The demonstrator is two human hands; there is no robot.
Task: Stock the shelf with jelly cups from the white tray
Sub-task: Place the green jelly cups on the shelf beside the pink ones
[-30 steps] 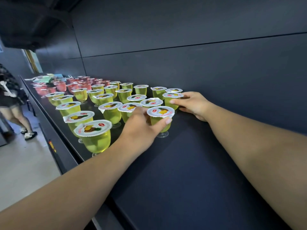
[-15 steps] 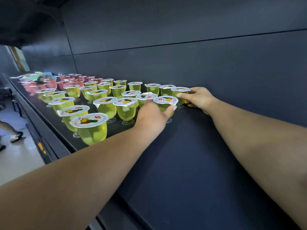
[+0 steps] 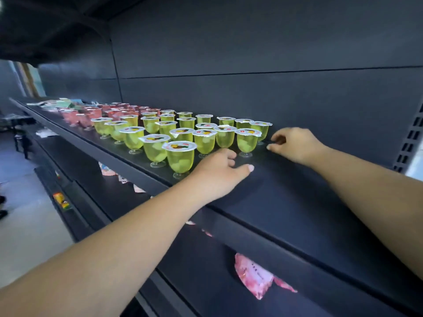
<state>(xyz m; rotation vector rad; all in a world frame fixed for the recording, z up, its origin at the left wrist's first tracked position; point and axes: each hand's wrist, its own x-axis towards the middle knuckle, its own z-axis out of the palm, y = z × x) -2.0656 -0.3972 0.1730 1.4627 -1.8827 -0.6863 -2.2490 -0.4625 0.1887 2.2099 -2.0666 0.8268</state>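
Observation:
Several yellow-green jelly cups (image 3: 180, 156) with foil lids stand in rows on the dark shelf (image 3: 286, 197). Pink jelly cups (image 3: 87, 116) fill the rows farther left. The rightmost front green cup (image 3: 247, 140) stands between my two hands. My left hand (image 3: 219, 172) hovers low over the shelf just in front of it, fingers loosely bent, holding nothing. My right hand (image 3: 295, 144) sits to the right of the last back-row cup (image 3: 261, 130), fingers loosely curled and apart from it. The white tray is out of view.
The shelf's dark back wall (image 3: 251, 94) rises right behind the cups. A lower shelf holds pink packets (image 3: 254, 274). A perforated upright (image 3: 412, 138) stands at the far right. The aisle floor (image 3: 25, 236) lies to the left.
Both hands have let go of the green cups they held and drawn back a little toward me. The two cups now stand on the shelf at the right end of the rows.

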